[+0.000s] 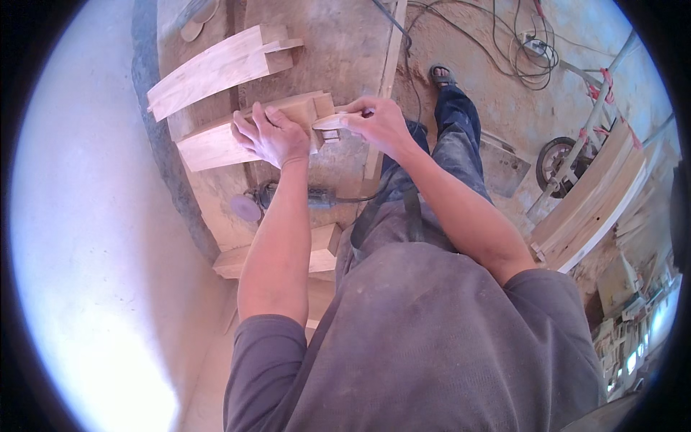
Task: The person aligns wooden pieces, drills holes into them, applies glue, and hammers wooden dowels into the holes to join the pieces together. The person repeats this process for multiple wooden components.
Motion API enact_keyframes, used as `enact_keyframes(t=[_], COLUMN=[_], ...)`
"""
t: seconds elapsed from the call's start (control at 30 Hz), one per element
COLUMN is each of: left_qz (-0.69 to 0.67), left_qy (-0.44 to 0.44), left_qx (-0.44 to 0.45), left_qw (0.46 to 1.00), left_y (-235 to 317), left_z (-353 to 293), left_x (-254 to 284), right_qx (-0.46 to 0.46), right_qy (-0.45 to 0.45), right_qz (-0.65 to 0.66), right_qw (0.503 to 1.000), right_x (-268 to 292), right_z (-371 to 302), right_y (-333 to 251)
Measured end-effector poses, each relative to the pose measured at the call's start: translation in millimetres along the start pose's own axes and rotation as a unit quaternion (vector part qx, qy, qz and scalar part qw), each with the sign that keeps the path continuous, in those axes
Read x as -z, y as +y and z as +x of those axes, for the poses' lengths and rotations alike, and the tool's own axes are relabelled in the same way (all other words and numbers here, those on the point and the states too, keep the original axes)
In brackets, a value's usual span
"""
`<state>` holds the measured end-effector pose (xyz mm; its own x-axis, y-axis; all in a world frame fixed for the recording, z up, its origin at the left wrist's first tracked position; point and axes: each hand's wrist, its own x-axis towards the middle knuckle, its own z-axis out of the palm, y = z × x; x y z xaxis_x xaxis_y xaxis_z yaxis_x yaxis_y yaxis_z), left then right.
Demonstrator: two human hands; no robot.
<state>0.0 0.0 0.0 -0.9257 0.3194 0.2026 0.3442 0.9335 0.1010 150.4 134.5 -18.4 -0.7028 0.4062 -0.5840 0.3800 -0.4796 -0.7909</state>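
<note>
A pale wooden block [209,146] with a stepped, tenon-like end lies on the worn workbench [317,54]. My left hand [272,135] presses on its top with the fingers spread apart. At the block's right end, my right hand [378,126] pinches a thin, pale, flat piece [329,122] against the tenon. What that piece is made of cannot be made out. Beyond the block lies a similar curved wooden piece [216,68], its tenon also to the right. An angle grinder [299,196] with a purplish disc sits nearer me, partly behind my left forearm.
Another wooden block [324,248] lies close to my body. Round discs [194,27] rest at the far left, beside the white wall [86,180]. Black cables [515,54] coil on the dusty floor. A wheeled frame [558,165] and stacked boards [594,201] stand on the right.
</note>
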Motion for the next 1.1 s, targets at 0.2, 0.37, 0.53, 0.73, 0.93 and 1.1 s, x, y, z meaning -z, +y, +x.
enact_keyframes(t=[0.2, 0.37, 0.53, 0.73, 0.93, 1.1], left_qz=[-0.023, -0.025, -0.029, -0.055, -0.041, -0.03], left_qy=[0.008, 0.004, -0.031, -0.186, -0.286, -0.311], left_qx=[0.001, -0.004, -0.024, -0.066, -0.059, -0.06], left_qw=[1.0, 1.0, 0.999, 0.979, 0.956, 0.948], left_y=[1, -6, -21, -35, -29, -29], left_z=[-1, -1, -3, 6, 13, 17], left_x=[3, 0, -2, 12, 31, 32], right_qx=[-0.007, 0.074, 0.036, 0.044, 0.011, 0.003], right_qy=[0.001, -0.015, 0.022, 0.036, 0.061, 0.082], right_qz=[-0.048, -0.043, -0.049, -0.067, -0.012, 0.017], right_qw=[0.999, 0.996, 0.998, 0.996, 0.998, 0.996], right_x=[0, 0, 5, 3, -3, -7], right_z=[-4, -10, -17, -13, -27, -27], right_y=[-4, 7, 14, 20, -2, -3])
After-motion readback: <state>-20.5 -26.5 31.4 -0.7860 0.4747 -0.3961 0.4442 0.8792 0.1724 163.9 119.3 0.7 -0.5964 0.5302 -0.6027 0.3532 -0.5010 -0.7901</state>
